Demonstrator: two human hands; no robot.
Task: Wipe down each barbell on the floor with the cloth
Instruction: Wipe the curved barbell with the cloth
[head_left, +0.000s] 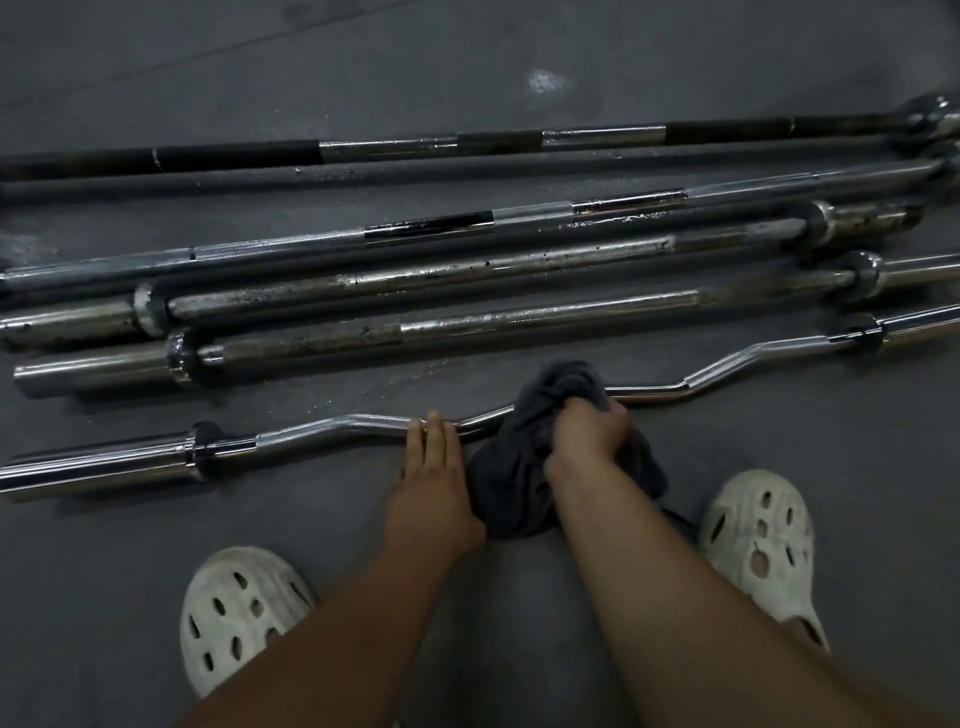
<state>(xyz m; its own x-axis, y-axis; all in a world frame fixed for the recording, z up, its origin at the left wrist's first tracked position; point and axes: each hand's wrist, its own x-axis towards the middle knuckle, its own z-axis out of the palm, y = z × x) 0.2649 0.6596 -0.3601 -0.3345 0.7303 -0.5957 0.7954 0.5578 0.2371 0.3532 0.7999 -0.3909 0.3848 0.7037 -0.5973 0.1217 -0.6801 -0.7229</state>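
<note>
Several barbells lie side by side on the dark floor. Nearest me is a shiny curl bar (322, 427) with a wavy shaft. A dark grey cloth (524, 467) is bunched over the middle of that bar. My right hand (587, 428) grips the cloth and presses it onto the shaft. My left hand (434, 470) lies flat, fingers straight, with its fingertips resting on the curl bar just left of the cloth. Beyond it lie two rusty short bars (467, 325) (415, 280), then a long chrome bar (519, 218) and a long black bar (234, 156).
My two feet in white perforated clogs (236, 613) (761, 540) stand on the grey rubber floor (130, 545) either side of my arms. A pale scuff (548, 80) marks the floor behind the bars.
</note>
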